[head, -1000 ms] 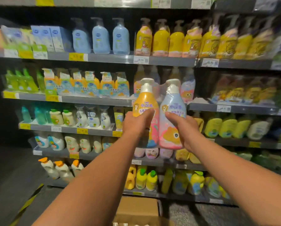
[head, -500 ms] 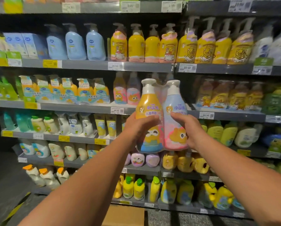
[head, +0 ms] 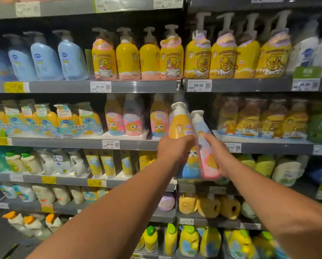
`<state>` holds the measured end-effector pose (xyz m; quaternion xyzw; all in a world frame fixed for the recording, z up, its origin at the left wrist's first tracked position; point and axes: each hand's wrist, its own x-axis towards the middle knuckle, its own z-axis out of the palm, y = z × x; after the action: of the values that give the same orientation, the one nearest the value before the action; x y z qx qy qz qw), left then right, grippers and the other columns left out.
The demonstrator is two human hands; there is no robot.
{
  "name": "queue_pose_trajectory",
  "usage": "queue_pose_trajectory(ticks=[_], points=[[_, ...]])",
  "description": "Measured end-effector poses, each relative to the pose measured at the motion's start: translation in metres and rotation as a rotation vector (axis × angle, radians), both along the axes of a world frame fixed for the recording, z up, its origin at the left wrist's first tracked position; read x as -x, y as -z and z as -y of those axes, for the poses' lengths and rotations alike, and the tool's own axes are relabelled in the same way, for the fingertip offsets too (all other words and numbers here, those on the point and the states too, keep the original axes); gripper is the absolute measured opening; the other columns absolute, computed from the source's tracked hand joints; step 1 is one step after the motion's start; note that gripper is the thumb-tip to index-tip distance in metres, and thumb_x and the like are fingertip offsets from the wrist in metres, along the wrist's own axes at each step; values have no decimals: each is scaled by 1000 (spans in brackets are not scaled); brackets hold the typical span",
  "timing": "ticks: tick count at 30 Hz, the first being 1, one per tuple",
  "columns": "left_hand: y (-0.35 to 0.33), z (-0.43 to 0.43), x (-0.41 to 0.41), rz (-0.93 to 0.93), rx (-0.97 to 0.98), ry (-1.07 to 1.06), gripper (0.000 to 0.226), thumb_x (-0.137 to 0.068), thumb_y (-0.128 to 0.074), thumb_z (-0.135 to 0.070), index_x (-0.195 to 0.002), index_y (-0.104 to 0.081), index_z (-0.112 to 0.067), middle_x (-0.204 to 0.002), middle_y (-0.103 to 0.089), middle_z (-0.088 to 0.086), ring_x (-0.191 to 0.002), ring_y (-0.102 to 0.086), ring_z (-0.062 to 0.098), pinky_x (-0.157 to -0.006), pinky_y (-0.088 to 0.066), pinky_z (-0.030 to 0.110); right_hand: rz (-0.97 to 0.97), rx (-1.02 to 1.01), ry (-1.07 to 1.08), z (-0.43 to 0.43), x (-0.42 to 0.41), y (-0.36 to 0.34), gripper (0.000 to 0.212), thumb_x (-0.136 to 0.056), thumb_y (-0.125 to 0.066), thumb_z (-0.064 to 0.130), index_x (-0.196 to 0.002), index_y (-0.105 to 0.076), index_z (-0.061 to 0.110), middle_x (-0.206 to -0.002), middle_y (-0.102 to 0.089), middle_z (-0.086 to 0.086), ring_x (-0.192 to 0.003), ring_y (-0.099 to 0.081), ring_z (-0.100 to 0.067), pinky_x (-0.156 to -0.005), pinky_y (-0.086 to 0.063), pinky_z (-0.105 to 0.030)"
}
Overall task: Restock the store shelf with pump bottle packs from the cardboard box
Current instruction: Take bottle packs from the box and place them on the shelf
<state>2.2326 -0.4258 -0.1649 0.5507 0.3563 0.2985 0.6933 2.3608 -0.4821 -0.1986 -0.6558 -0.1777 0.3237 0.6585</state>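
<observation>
hands, left (head: 172, 149) and right (head: 215, 153), grip tilted pump bottle pack (head: 191, 141) at shelf (head: 134, 144).

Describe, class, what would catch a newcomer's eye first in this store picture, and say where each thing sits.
First comes the twin pump bottle pack, one orange and one pale blue bottle, tilted at centre frame and gripped by the left hand and the right hand before the second shelf. Next, the row of yellow duck bottles glows on the shelf above, over price tags reading 39.50 and 59.50.
</observation>
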Motion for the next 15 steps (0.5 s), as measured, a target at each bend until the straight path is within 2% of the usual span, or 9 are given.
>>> queue_pose_trajectory(ticks=[2,3,4,7,8,10,12,13,15], points=[[-4,-3,-22,-33,-15,-43,77,-55,-82,-30,-123,-57,-2,-83,-59,10,-74,-68,27,-70,-58,49,34,70,8,-15,-30,8,88,-56,-64,77,-123,-54,20,-115,-64,-11,-103,-64,-34,-91,-52,-53],[-5,-6,-32,-44,-22,-66,82,-49,-81,-32,-122,-57,-3,-87,-62,10,-83,-69,33,-74,-56,52,55,90,19,-25,-51,14,95,-47,-62,80,-121,-55,21,-114,-65,-10,-101,-65,-34,-91,-52,-53],[-6,-9,-43,-48,-28,-77,82,-46,-79,-32,-120,-58,-2,-91,-64,11,-80,-69,33,-71,-57,52,79,105,8,-35,-77,24,96,-44,-60,82,-118,-58,22,-111,-66,-10,-98,-65,-34,-91,-52,-52],[-11,-14,-67,-48,-27,-83,76,-51,-77,-24,-119,-57,1,-95,-63,16,-69,-60,26,-47,-52,30,64,136,-70,-61,-127,32,101,-32,-62,90,-107,-65,23,-109,-70,-11,-95,-68,-35,-92,-52,-54],[-13,-15,-73,-55,-36,-91,73,-52,-77,-22,-118,-57,0,-98,-64,16,-72,-61,26,-44,-48,27,54,124,-89,-66,-136,30,100,-34,-62,89,-107,-65,21,-110,-70,-9,-97,-67,-34,-93,-51,-53],[-14,-17,-83,-71,-72,-103,64,-56,-78,-22,-114,-59,-3,-95,-65,13,-70,-63,25,-41,-47,25,105,126,-126,-61,-130,14,90,-52,-57,83,-113,-63,18,-115,-67,-6,-105,-64,-29,-99,-48,-50],[-16,-20,-91,-44,-94,-112,62,-57,-80,-25,-113,-61,-7,-95,-67,12,-72,-66,25,-47,-53,30,138,128,-131,-55,-121,2,93,-58,-51,80,-124,-61,15,-122,-65,-7,-112,-61,-29,-102,-46,-47],[-16,-21,-93,-32,-94,-117,61,-58,-81,-25,-114,-60,-9,-95,-67,12,-73,-66,24,-48,-54,30,128,119,-130,-54,-119,0,92,-61,-51,79,-126,-60,15,-124,-64,-8,-110,-61,-28,-100,-47,-45],[-12,-24,-95,-26,-85,-129,56,-67,-79,-24,-116,-57,-9,-92,-63,11,-69,-60,21,-40,-48,23,95,97,-141,-57,-119,2,84,-68,-52,74,-128,-59,15,-123,-64,-8,-104,-60,-25,-96,-47,-41]])
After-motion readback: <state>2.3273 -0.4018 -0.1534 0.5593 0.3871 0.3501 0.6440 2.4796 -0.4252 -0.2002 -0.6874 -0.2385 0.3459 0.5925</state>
